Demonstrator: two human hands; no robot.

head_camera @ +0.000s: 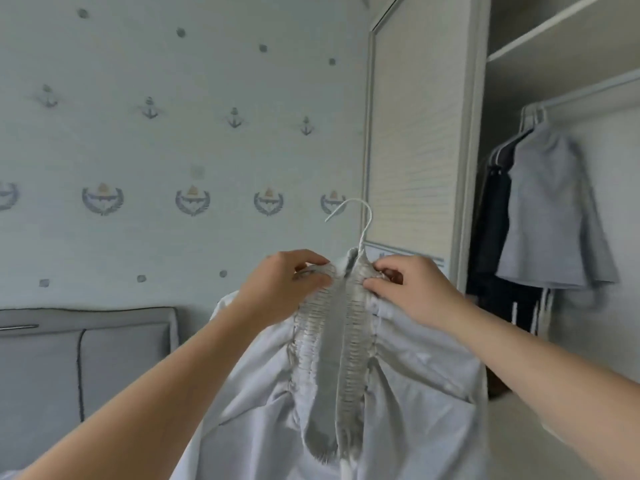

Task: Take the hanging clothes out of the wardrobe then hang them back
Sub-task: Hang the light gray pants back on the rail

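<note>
A white garment [408,393] with a grey ribbed elastic band hangs in front of me on a white hanger [360,216], its hook sticking up above the band. My left hand [280,285] pinches the band's top on the left side. My right hand [412,289] pinches it on the right side, close to the hook's stem. The open wardrobe [471,168] stands at the right. Inside it, a light grey top [550,209] and dark clothes [495,216] hang from the rail [588,95].
A white louvred wardrobe door [415,133] stands just behind the hanger. A shelf [554,32] runs above the rail. A grey padded headboard [86,362] sits at the lower left against wallpaper with anchor motifs.
</note>
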